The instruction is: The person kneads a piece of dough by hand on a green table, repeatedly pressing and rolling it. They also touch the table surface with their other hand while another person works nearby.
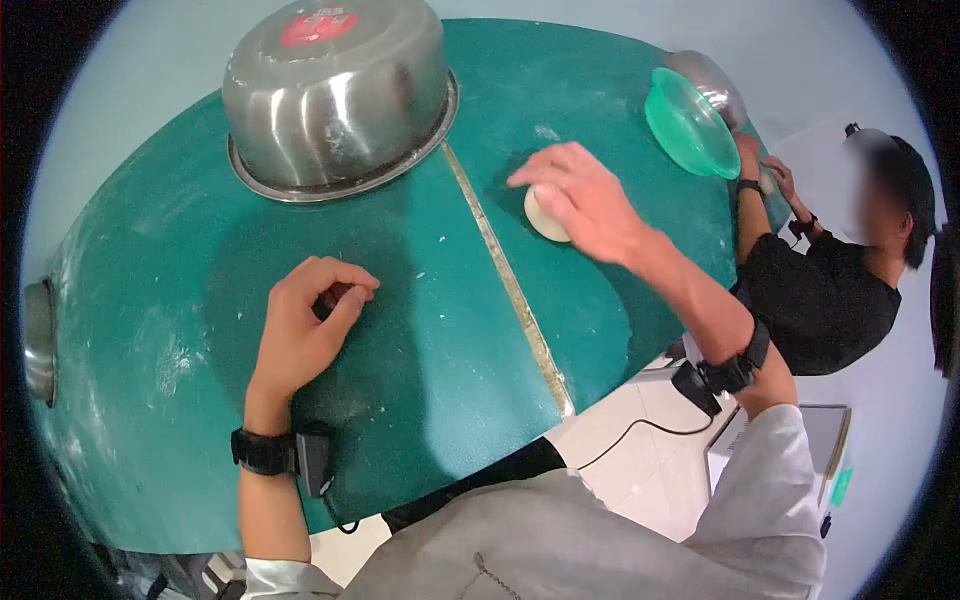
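The right hand [592, 207] lies over a pale ball [546, 217], fingers unclenched; it looks soft, best cupped round its sides. Well apart, the left hand [305, 322] curls loosely, seemingly empty.

Kitchen-like workroom: white-dusted green table [560, 80], upturned steel basin [345, 115], plastic bowl [690, 130], dough ball [543, 220].

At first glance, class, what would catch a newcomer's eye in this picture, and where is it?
The big shiny metal bowl, upside down on the far side of the green table, left of centre, probably stands out first. Next comes the pale ball under the right hand. A bright green bowl sits at the far right.
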Demonstrator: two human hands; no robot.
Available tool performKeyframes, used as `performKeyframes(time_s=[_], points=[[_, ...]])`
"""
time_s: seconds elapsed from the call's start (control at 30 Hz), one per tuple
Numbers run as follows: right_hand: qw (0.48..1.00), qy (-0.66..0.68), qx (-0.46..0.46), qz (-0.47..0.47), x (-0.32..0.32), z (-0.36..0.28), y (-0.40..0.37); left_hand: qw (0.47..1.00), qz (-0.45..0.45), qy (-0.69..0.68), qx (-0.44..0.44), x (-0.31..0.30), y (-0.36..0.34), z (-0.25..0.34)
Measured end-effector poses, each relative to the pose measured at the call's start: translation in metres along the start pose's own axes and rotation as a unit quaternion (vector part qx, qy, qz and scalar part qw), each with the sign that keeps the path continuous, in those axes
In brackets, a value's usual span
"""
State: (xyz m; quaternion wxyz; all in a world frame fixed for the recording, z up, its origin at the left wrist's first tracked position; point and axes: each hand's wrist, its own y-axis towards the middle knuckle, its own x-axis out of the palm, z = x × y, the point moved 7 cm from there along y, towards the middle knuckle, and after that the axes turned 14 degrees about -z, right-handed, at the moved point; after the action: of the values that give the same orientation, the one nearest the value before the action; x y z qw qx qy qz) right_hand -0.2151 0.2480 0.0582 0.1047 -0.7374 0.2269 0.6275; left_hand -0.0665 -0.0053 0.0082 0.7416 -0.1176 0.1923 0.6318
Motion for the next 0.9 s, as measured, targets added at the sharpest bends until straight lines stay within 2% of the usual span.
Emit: performKeyframes(time_s=[0.03, 0.07, 0.13, 0.17, 0.2, 0.27, 0.3, 0.4, 0.53, 0.6, 0.63, 0.7, 0.8, 0.83, 0.87, 0.9], points=[[0.998, 0.027, -0.038, 0.042, 0.001, -0.017, -0.002, 1.000, 0.001, -0.005, -0.005, 0.000, 0.000, 0.001], [0.998, 0.031, -0.039, 0.037, -0.001, -0.026, -0.002, 1.000, 0.003, -0.008, -0.011, -0.001, 0.001, 0.002], [0.979, 0.165, -0.074, -0.092, 0.005, -0.039, 0.004, 1.000, 0.007, 0.026, 0.007, -0.002, 0.004, 0.009], [0.975, 0.221, -0.020, -0.030, 0.012, -0.027, 0.012, 1.000, 0.003, 0.020, 0.000, -0.001, 0.004, 0.008], [0.973, 0.227, -0.015, -0.036, 0.019, -0.023, 0.020, 1.000, 0.004, 0.017, -0.007, -0.002, 0.003, 0.007], [0.913, 0.334, 0.233, -0.020, 0.039, 0.022, 0.026, 1.000, 0.003, 0.012, -0.018, -0.003, 0.005, 0.006], [0.934, 0.293, 0.194, 0.062, 0.032, 0.023, 0.036, 1.000, 0.003, 0.021, -0.002, -0.003, 0.006, 0.009], [0.949, 0.218, 0.204, 0.097, 0.028, 0.046, 0.062, 1.000, 0.010, 0.026, 0.007, -0.003, 0.006, 0.010], [0.949, 0.205, 0.214, 0.111, 0.024, 0.059, 0.073, 1.000, 0.014, 0.019, 0.007, -0.002, 0.004, 0.010], [0.889, 0.346, 0.238, 0.184, 0.028, 0.070, 0.060, 1.000, 0.022, -0.007, 0.003, -0.001, 0.002, 0.007], [0.890, 0.347, 0.231, 0.184, 0.029, 0.070, 0.056, 0.999, 0.026, -0.037, -0.004, -0.001, 0.001, 0.003], [0.818, 0.443, 0.238, 0.278, 0.029, 0.072, 0.028, 0.999, 0.027, -0.028, -0.002, -0.001, 0.001, 0.000], [0.850, 0.375, 0.232, 0.287, 0.014, 0.061, 0.000, 1.000, 0.023, -0.012, 0.012, -0.002, 0.000, 0.001], [0.889, 0.293, 0.251, 0.246, 0.005, 0.056, -0.007, 1.000, 0.020, -0.001, 0.013, -0.002, 0.001, 0.002], [0.891, 0.289, 0.248, 0.246, -0.003, 0.053, -0.014, 1.000, 0.024, -0.003, 0.017, -0.003, 0.000, 0.002], [0.944, 0.154, 0.225, 0.183, -0.015, 0.039, -0.012, 1.000, 0.021, 0.008, 0.016, -0.003, 0.000, 0.003]])
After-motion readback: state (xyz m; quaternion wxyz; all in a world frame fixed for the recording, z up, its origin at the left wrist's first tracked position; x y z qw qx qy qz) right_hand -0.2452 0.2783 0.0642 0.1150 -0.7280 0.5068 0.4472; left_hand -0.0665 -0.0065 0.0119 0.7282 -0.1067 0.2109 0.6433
